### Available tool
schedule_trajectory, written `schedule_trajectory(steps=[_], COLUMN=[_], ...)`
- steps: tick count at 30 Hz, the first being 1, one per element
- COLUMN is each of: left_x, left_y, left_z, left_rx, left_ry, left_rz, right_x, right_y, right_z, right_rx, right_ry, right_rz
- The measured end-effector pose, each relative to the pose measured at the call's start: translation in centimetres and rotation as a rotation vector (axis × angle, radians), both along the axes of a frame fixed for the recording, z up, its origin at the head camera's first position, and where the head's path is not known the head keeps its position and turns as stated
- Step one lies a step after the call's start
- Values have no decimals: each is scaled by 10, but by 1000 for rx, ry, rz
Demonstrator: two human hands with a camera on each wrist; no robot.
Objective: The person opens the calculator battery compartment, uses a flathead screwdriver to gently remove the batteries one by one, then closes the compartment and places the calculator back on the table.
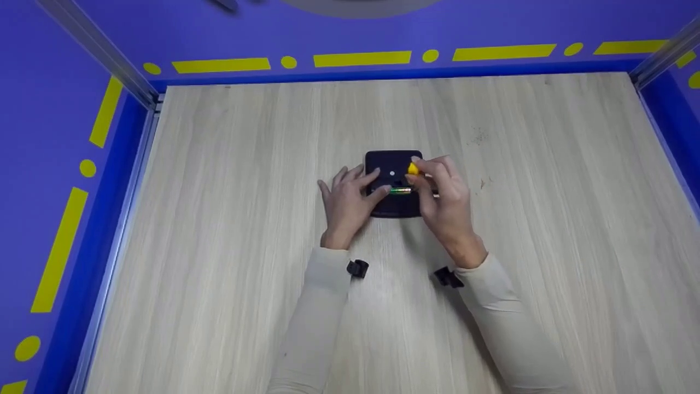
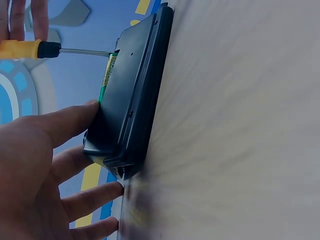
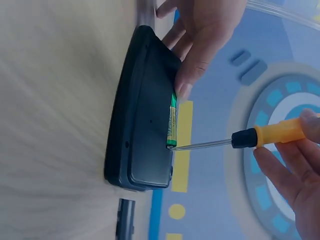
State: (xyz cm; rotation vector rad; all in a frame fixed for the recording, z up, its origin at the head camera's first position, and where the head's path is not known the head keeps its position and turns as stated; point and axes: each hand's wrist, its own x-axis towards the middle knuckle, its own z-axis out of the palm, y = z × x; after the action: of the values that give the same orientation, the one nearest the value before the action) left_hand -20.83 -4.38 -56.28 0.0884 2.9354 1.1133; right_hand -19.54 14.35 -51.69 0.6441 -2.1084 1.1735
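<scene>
Pinching yellow-handled screwdriver (image 3: 244,138) was right hand (image 1: 447,196); left hand (image 1: 349,198), fingers spread, pressed black, round-cornered device (image 3: 145,112) bearing green-and-gold battery (image 3: 172,122).

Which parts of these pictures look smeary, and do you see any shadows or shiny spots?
Head view: a soft shadow lies on the tabletop beside the right sleeve, and the battery glints; left wrist view: the tabletop looks smeared, the black device clearer; right wrist view: the tabletop is smeared too, and the screwdriver shaft shines pale.

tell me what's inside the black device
A green battery lies in the black device, a screwdriver pointing at one end. From above, the left hand partly covers it. Anything beneath the battery is hidden.
</scene>
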Motion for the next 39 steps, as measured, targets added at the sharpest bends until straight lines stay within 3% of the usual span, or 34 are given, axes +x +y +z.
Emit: schedule_trajectory(steps=[8,23,35,39], left_x=[0,-1,-2,-2], left_y=[0,0,1,1], left_z=[0,-2,-3,-3], left_rx=[40,50,42,35], left_ry=[14,41,44,43], left_rz=[-2,-14,5,8], right_x=[-5,-15,-18,-16], right_y=[14,35,39,36], right_z=[-1,-11,-13,-8], right_rx=[-268,-619,-670,-666], right_ry=[-123,-314,-350,-325], right_rz=[-47,-3,2,5])
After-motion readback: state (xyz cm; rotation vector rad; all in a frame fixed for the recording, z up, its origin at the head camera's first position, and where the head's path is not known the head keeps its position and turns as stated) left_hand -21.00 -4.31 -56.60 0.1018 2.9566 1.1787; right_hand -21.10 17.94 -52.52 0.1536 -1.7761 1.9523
